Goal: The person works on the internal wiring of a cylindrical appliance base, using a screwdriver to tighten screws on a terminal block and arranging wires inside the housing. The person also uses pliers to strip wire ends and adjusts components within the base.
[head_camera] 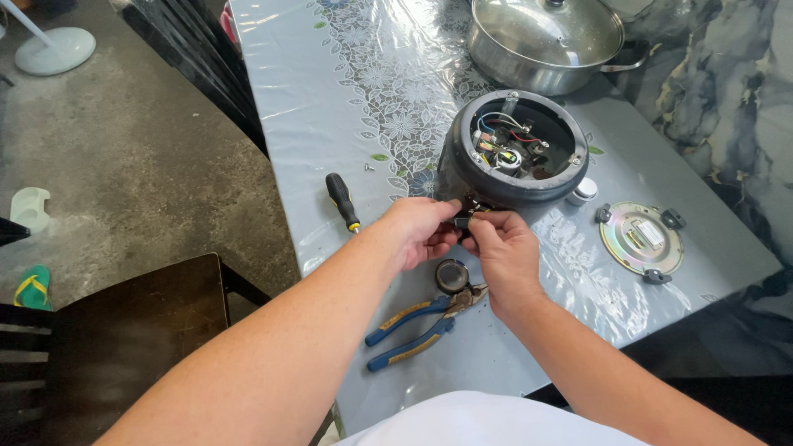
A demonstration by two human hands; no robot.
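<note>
A dark round appliance (505, 165) lies upside down on the table, its base open with coloured wires and small parts showing inside. My left hand (421, 230) and my right hand (505, 252) meet at its near edge, fingers pinched together on a small dark part (462, 221) there. Just below my hands lie blue-and-yellow pliers (413, 329) and a small round dark piece (452, 276). A black-handled screwdriver (342, 201) rests to the left of my left hand.
A round metal base plate (641, 239) lies at the right, a small white cap (583, 191) beside the appliance. A lidded steel pot (543, 41) stands at the back. The table (314, 99) has a plastic floral cover; a dark chair (124, 330) stands at the left.
</note>
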